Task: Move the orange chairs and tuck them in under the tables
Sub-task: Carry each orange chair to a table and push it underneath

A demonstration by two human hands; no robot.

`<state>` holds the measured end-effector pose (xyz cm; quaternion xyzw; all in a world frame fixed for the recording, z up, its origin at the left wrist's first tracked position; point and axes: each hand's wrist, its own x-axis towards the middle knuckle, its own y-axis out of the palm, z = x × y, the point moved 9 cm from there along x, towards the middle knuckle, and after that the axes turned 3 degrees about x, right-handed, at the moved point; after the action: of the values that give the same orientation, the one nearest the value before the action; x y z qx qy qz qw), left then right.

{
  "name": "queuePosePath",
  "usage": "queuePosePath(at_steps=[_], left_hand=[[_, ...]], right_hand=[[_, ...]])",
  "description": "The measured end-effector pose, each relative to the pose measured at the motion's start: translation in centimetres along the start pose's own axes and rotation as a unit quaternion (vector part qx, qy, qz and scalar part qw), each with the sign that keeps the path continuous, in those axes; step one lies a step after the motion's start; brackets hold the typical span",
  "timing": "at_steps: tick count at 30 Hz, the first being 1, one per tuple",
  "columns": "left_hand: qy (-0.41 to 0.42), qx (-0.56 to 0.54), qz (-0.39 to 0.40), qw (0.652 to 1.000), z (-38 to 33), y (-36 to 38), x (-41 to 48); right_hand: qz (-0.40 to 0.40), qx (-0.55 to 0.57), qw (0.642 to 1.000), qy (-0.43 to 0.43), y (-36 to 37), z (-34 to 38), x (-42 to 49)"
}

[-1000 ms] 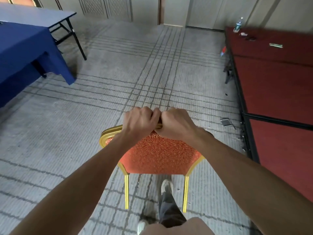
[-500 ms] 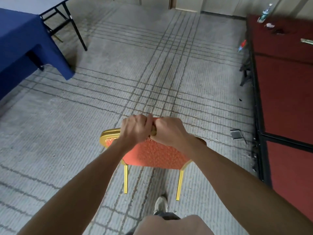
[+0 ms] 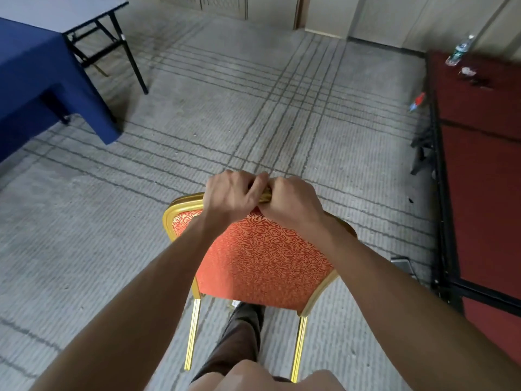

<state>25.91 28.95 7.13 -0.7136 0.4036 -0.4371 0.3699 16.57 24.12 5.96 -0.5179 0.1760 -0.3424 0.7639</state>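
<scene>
Most of what I see is grey carpeted floor (image 3: 225, 122), crossed by bands of dark lines that form a grid. Along the right edge runs a low dark red carpeted platform (image 3: 485, 179) with a black frame. At the far left stands a counter draped in a deep blue cloth (image 3: 33, 80), and just behind it a bare grey folding counter on black metal legs (image 3: 56, 9). The orange patterned chair with a gold metal frame (image 3: 259, 258) is in the lower middle of my view, out on the open carpet between the blue counter and the red platform. It is well apart from the blue counter and not under any counter, and its back faces me. Its two gold rear legs show below the backrest, but the seat and front legs are hidden, so I cannot tell whether it rests on the carpet or is lifted. Both bare forearms reach in from the bottom corners. The left hand (image 3: 231, 196) and the right hand (image 3: 293, 201) sit side by side, touching each other, on the top rail of the chair's back, and the fingers of each are curled over the rail and clamped on it. A trouser leg (image 3: 242, 334) shows between the chair's rear legs. A clear plastic water bottle (image 3: 459, 50) stands on the far end of the platform. A small red and blue object (image 3: 417, 101) lies on the carpet beside the platform's edge; it is perhaps a wrapper, too small to make out.
</scene>
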Motion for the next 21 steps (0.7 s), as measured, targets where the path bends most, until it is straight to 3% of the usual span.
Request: queuePosePath(at_steps=[7,12,17,21], left_hand=[[-0.041,0.061,-0.014,0.997,2.3,5.5,14.1],[-0.02,0.008,0.014,1.0,4.1,9.3,22.8],[-0.037,0.014,0.118,0.992,6.5,13.9,30.1],[-0.017,-0.02,0.072,0.997,6.5,12.2,33.2]], right_hand=[[-0.007,0.002,0.999,0.043,-1.3,-7.5,12.9],[0.015,0.006,0.998,0.063,-0.9,-12.1,21.4],[0.056,0.006,0.995,0.087,-0.3,-15.2,28.0],[0.078,-0.004,0.994,0.071,-0.9,-15.0,31.8]])
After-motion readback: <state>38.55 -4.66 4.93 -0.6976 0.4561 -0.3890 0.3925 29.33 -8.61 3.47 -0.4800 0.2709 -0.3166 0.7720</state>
